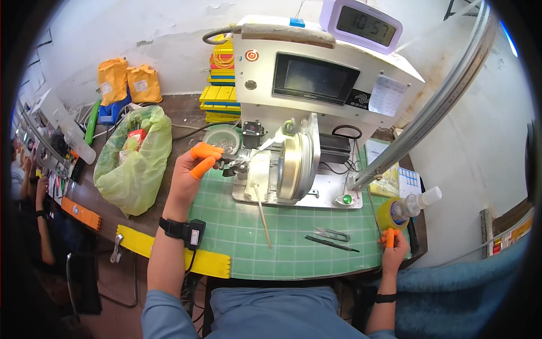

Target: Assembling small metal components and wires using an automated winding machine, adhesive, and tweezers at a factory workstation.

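Note:
My left hand (191, 172), with orange finger cots on thumb and finger, is at the small metal fixture (232, 164) on the left side of a benchtop machine (248, 51). Its fingertips are closed there on something too small to make out. Beside the fixture stands the machine's round, pale gold wheel (289, 169). My right hand (394, 251), also wearing orange finger cots, is curled at the right of the green cutting mat (293, 260). Just beyond it a clear pump bottle (415, 204) stands in a yellow tape roll (388, 213). Whatever those fingers hold is hidden.
Thread snips (333, 234) and dark tweezers (330, 243) lie on the mat. A thin wooden stick (263, 223) leans from the machine. At left are a green plastic bag (135, 169) and a yellow strip (169, 252). A slanted metal post (429, 96) rises at right.

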`<action>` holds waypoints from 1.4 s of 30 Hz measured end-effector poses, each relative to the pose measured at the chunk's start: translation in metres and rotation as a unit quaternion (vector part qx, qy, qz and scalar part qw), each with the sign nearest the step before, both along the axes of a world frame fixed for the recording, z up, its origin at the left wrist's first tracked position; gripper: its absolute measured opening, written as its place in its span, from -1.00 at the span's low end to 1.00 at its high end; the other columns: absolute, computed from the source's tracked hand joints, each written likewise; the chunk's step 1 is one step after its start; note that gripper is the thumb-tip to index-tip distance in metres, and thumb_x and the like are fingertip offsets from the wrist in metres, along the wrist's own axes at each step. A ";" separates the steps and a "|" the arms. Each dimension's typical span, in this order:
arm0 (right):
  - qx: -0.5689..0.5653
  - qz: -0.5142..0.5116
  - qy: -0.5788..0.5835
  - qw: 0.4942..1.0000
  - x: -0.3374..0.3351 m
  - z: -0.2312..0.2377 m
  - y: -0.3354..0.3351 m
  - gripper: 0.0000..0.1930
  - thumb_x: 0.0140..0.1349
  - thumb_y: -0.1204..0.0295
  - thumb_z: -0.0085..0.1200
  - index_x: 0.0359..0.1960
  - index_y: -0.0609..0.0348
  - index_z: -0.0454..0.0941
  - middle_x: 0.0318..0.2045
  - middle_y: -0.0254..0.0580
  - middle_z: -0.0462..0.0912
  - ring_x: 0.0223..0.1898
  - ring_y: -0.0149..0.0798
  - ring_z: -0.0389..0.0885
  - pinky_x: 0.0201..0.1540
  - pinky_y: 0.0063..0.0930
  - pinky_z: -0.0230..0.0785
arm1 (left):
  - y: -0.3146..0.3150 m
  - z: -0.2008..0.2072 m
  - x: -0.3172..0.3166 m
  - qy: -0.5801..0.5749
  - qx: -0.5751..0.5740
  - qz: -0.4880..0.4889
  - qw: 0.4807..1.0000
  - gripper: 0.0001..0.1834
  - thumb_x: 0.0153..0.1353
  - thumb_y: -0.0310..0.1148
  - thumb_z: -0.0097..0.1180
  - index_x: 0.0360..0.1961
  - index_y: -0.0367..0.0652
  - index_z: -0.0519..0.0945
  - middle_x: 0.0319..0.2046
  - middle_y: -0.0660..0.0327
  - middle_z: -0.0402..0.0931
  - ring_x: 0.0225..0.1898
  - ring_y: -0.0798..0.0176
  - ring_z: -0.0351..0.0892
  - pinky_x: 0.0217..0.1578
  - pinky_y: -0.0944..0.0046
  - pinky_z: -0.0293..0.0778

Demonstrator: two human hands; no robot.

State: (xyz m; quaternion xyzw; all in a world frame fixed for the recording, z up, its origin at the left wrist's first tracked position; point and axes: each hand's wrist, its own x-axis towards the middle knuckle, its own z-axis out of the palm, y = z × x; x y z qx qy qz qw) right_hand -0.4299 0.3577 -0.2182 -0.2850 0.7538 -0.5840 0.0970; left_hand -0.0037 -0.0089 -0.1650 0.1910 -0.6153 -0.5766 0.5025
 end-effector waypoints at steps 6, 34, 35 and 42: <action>0.002 0.013 0.005 1.000 -0.002 -0.001 0.000 -0.86 0.49 0.48 0.13 -0.24 0.30 0.61 -0.41 -0.33 0.66 -0.44 -0.50 0.59 -0.38 -0.61 0.42 | -0.004 -0.003 0.004 0.002 -0.007 -0.020 1.000 -0.82 0.40 -0.44 0.23 -0.04 -0.27 0.70 0.05 0.10 0.66 -0.06 0.31 0.57 0.01 0.27 0.47; 0.015 -0.004 0.023 1.000 0.003 0.003 -0.002 -0.83 0.49 0.44 0.14 -0.26 0.31 0.63 -0.46 -0.35 0.64 -0.47 -0.48 0.62 -0.41 -0.64 0.35 | -0.004 -0.011 0.002 0.015 0.006 0.007 1.000 -0.83 0.40 -0.49 0.22 -0.05 -0.31 0.71 0.01 0.15 0.68 -0.14 0.36 0.58 -0.04 0.30 0.48; 0.019 -0.002 0.020 1.000 0.003 0.004 -0.003 -0.84 0.46 0.48 0.15 -0.26 0.35 0.63 -0.45 -0.30 0.67 -0.46 -0.47 0.64 -0.36 -0.58 0.46 | -0.005 -0.010 0.002 0.015 0.004 0.012 1.000 -0.83 0.40 -0.48 0.22 -0.04 -0.30 0.70 0.02 0.16 0.68 -0.15 0.36 0.58 -0.03 0.30 0.48; 0.010 0.012 0.041 0.999 0.004 0.001 -0.003 -0.82 0.48 0.44 0.15 -0.25 0.33 0.63 -0.43 -0.31 0.68 -0.47 -0.47 0.63 -0.37 -0.60 0.46 | -0.003 -0.010 0.003 0.015 0.029 0.023 0.999 -0.81 0.42 -0.45 0.22 0.00 -0.28 0.68 0.03 0.18 0.65 -0.15 0.37 0.56 -0.02 0.30 0.47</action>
